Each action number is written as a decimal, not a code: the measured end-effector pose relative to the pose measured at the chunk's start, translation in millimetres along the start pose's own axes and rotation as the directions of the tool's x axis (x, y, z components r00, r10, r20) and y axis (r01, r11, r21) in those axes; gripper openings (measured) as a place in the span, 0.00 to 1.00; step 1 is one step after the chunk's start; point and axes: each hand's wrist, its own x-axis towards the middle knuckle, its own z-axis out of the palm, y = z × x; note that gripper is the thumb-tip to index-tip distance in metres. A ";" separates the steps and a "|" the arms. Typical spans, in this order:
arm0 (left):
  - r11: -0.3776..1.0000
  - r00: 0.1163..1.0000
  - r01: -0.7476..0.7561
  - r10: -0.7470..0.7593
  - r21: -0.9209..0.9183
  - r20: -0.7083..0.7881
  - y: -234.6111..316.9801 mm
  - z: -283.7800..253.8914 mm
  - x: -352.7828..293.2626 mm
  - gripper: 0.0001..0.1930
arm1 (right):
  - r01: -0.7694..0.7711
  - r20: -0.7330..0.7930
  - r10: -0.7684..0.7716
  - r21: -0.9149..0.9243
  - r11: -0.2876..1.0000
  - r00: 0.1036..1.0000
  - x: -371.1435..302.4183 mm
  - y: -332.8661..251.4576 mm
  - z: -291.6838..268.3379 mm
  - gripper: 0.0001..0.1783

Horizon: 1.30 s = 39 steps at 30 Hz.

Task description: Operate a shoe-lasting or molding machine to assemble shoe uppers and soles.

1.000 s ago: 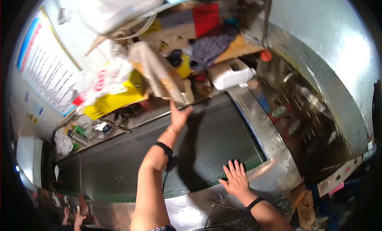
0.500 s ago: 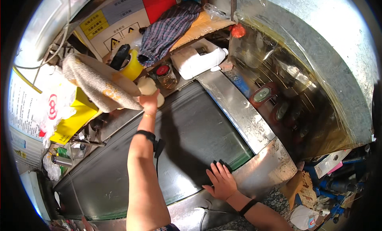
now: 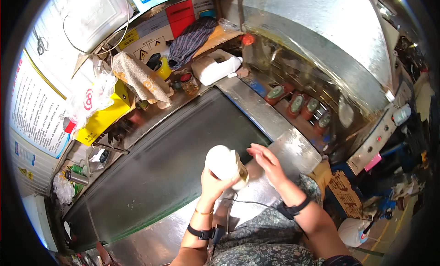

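Note:
Over the near edge of the dark conveyor belt [image 3: 165, 142], my left hand [image 3: 211, 185] is wrapped round a white, round-topped container [image 3: 220, 161]. A paler, slightly see-through part shows on its right side; I cannot make out its exact kind. Just to the right of it, my right hand [image 3: 268, 164] is raised with its fingers stretched out and nothing in them. The right hand does not touch the container. Below both hands lies the bare metal front [image 3: 250, 192] of the machine.
Along the far ledge stand a red-lidded jar [image 3: 189, 84], a white plastic jug [image 3: 215, 67] and a cloth-draped thing [image 3: 141, 78]. A yellow box [image 3: 104, 113] is at the left. Several red-bodied objects with pale oval tops [image 3: 297, 104] sit behind a transparent sheet at the right.
My left hand has come back from the far ledge toward me with the white container in it. My right hand has lifted off the belt's near right corner. The view has shifted.

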 end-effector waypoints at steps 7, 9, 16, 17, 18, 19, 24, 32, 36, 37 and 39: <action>0.983 0.757 0.008 0.113 -0.182 0.643 54.3 37.3 -54.4 0.53 | 0.088 0.343 -0.011 -0.209 0.974 0.939 -102.9 -129.7 41.9 0.60; 0.982 0.697 -0.029 0.153 -0.186 0.701 62.2 44.3 -65.2 0.55 | 0.049 0.423 0.093 -0.314 0.948 0.901 -120.6 -156.4 47.0 0.69; 0.975 0.555 -0.093 0.220 -0.203 0.802 80.7 68.3 -91.1 0.61 | 0.146 0.325 0.005 -0.438 0.887 0.946 -176.4 -181.8 48.6 0.63; 0.975 0.598 0.024 0.162 -0.220 0.785 79.4 66.5 -99.4 0.64 | 0.085 0.283 0.068 -0.496 0.864 0.957 -180.8 -182.1 48.3 0.62; 0.961 0.635 0.140 0.098 -0.239 0.766 78.7 65.4 -105.2 0.67 | 0.083 0.284 0.069 -0.491 0.867 0.956 -183.8 -179.0 46.6 0.62; 0.961 0.633 0.142 0.095 -0.236 0.769 77.5 66.0 -104.8 0.67 | 0.143 0.302 0.009 -0.477 0.867 0.953 -185.0 -174.3 43.7 0.60; 0.958 0.524 -0.192 0.284 -0.213 0.803 83.7 76.8 -99.1 0.71 | 0.194 0.294 -0.071 -0.416 0.888 0.953 -196.0 -174.1 41.3 0.57; 0.999 0.473 0.037 0.005 -0.026 0.881 86.3 72.0 -99.5 0.55 | 0.339 0.289 -0.202 -0.583 0.738 0.936 -207.1 -165.6 41.6 0.61; 0.984 0.517 0.116 0.054 -0.132 0.854 103.0 78.5 -111.1 0.56 | 0.424 0.284 -0.315 -0.602 0.677 0.906 -209.3 -171.8 50.8 0.55; 0.920 0.584 0.306 0.020 -0.243 0.812 106.2 82.5 -113.6 0.56 | 0.425 0.285 -0.315 -0.605 0.673 0.905 -211.1 -172.4 52.3 0.55; 0.860 0.638 0.387 0.010 -0.331 0.770 104.2 78.8 -116.0 0.60 | 0.471 0.201 -0.465 -0.654 0.591 0.862 -216.1 -172.7 57.2 0.51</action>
